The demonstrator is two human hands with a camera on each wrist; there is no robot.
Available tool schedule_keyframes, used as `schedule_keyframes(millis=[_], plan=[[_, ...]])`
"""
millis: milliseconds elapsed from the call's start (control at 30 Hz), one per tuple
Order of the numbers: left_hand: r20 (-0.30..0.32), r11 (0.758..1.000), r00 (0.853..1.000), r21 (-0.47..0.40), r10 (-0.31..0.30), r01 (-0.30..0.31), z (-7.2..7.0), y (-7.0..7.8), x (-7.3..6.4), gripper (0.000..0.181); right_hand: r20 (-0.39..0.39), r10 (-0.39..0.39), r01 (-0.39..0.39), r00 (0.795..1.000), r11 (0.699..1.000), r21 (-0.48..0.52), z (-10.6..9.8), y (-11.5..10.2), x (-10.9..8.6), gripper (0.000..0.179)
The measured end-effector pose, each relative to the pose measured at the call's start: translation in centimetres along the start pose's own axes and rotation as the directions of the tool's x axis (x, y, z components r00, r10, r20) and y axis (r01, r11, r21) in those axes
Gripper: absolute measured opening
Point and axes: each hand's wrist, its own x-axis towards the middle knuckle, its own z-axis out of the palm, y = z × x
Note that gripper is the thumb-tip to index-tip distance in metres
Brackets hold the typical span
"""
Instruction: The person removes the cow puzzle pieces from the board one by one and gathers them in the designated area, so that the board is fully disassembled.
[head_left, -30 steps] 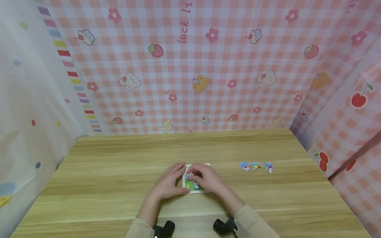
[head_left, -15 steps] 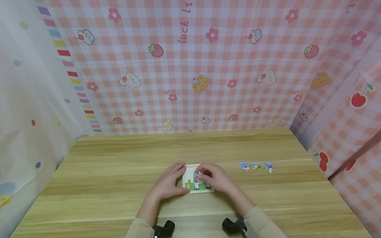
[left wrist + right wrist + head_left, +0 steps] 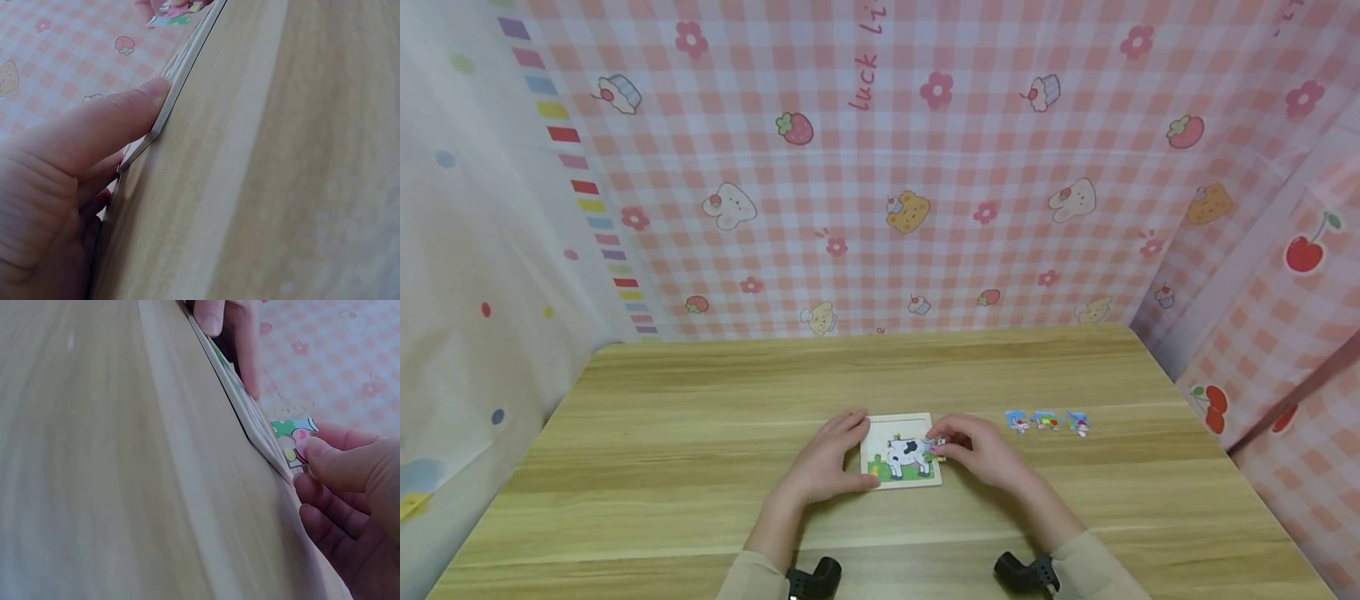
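On the table lies a small jigsaw puzzle board [image 3: 887,427] with a pale frame. Several pieces in it form a black-and-white cow's body [image 3: 904,454] on green grass; the upper part of the recess shows bare. My left hand [image 3: 826,460] holds the board's left side, the thumb on its near left corner and the fingers at the far left corner. Between thumb and fingers my right hand [image 3: 985,452] pinches a puzzle piece [image 3: 291,441] with green, pink and yellow on it. This piece is tilted over the board's right edge, partly hidden by the fingers.
To the right on the wooden table [image 3: 700,433], three loose puzzle pieces [image 3: 1047,420] lie in a row, with blue backgrounds. A pink checked curtain [image 3: 850,275] hangs behind the table's far edge. Black wrist cameras [image 3: 1028,575] sit on both forearms.
My right hand has moved right with the puzzle piece, from over the board's left part to its right edge, uncovering the cow picture. The left hand stays put.
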Motion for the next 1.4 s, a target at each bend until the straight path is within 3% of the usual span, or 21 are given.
schedule_keyframes(millis=[467, 767, 1100, 1400], plan=[[-0.003, 1.000, 1.000, -0.006, 0.011, -0.011, 0.1, 0.0, 0.0, 0.090, -0.052, 0.019, -0.019, 0.998, 1.000, 0.008, -3.4, 1.9, -2.6, 0.014], [0.001, 1.000, 1.000, 0.003, 0.003, -0.003, 0.2, -0.2, 0.1, 0.091, -0.082, 0.089, -0.090, 0.993, 0.996, -0.007, -4.9, 3.1, -3.8, 0.016], [0.002, 1.000, 1.000, 0.000, -0.005, 0.005, 0.2, -0.3, 0.1, 0.091, -0.111, 0.048, -0.050, 0.993, 0.999, -0.017, -5.9, 3.6, -4.9, 0.015], [0.000, 1.000, 1.000, -0.004, 0.000, 0.000, 0.2, -0.3, 0.1, 0.090, -0.149, 0.050, -0.063, 0.988, 0.995, -0.083, -6.8, 4.2, -5.7, 0.016]])
